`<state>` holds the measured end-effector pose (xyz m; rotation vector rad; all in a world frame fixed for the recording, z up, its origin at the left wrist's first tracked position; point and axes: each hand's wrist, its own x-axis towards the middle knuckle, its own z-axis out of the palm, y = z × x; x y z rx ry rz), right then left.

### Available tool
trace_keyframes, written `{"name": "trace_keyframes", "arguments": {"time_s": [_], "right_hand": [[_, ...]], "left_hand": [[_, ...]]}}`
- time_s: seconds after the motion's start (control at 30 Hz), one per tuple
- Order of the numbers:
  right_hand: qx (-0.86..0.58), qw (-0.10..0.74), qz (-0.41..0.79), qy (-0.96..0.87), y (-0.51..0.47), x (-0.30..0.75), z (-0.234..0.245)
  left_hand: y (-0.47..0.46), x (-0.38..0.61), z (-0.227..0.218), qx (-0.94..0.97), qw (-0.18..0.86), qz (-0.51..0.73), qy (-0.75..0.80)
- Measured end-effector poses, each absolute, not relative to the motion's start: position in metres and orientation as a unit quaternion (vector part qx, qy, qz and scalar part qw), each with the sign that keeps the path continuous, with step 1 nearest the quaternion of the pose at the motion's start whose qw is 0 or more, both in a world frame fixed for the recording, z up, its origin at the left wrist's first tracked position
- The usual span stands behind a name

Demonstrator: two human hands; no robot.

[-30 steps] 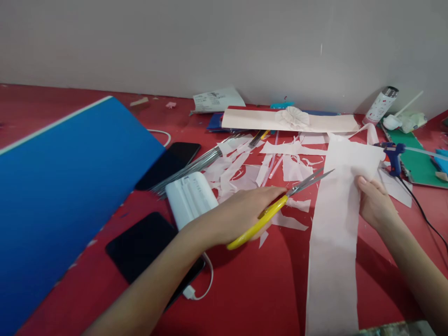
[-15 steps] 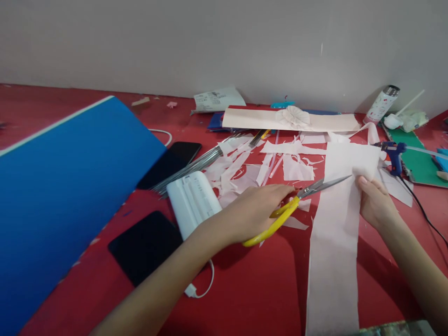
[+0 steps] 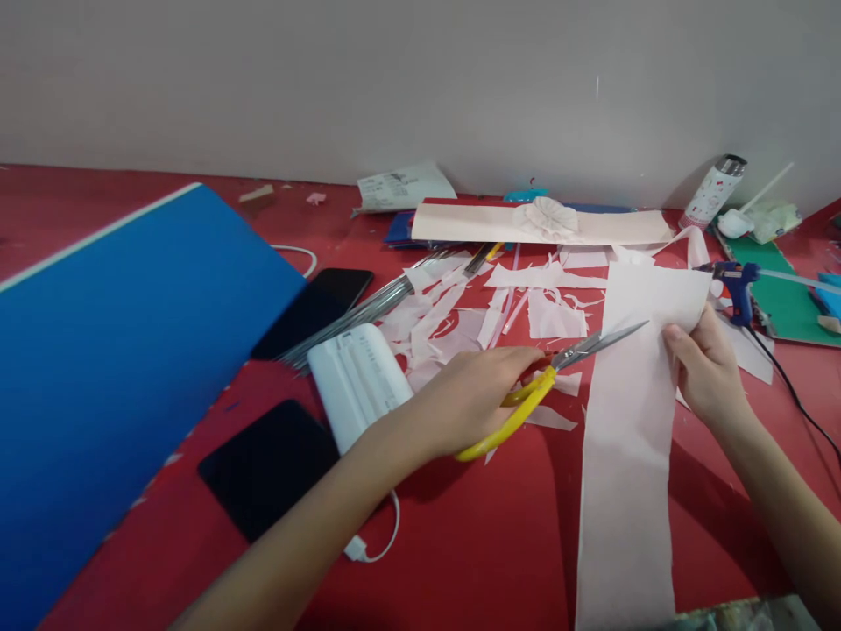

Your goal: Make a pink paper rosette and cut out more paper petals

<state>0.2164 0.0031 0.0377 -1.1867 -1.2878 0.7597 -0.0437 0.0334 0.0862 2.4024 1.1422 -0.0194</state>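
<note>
**Two hands, one pair of scissors, one pink strip.**
Left hand [image 3: 469,403] grips scissors [image 3: 535,394]; right hand [image 3: 706,372] pinches strip [image 3: 624,464] top end. Two phones [image 3: 312,311] [image 3: 268,469] lie left on desk [image 3: 460,543].

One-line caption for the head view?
Left hand holds yellow scissors against a pale pink strip gripped by the right hand, on a red table strewn with pink scraps.

On the bench [image 3: 473,561], a power bank [image 3: 358,386] lies just right of a smartphone [image 3: 266,469], fabric scraps [image 3: 437,329] lie behind it, and a long fabric strip [image 3: 624,499] lies further right, before a glue gun [image 3: 739,285].
</note>
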Motion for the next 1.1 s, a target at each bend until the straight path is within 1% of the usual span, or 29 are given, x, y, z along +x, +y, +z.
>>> {"name": "trace_keyframes", "arguments": {"time_s": [0.23,0.43,0.67,0.83,1.1], "right_hand": [[-0.515,0.587,0.297,-0.55,0.002,0.215,0.047],[-0.491,0.596,0.3,-0.56,0.005,0.213,0.056],[-0.512,0.565,0.25,-0.597,0.006,0.217,0.061],[-0.512,0.543,0.262,-0.612,0.006,0.215,0.069],[-0.508,0.524,0.266,-0.63,0.007,0.215,0.074]], "left_hand": [[0.034,-0.046,0.083,0.885,0.225,-0.001,0.407],[0.034,-0.048,0.079,0.882,0.228,-0.004,0.413],[0.033,-0.048,0.079,0.886,0.207,-0.008,0.414],[0.032,-0.044,0.081,0.873,0.216,-0.001,0.437],[0.034,-0.041,0.08,0.88,0.209,0.014,0.426]]}}
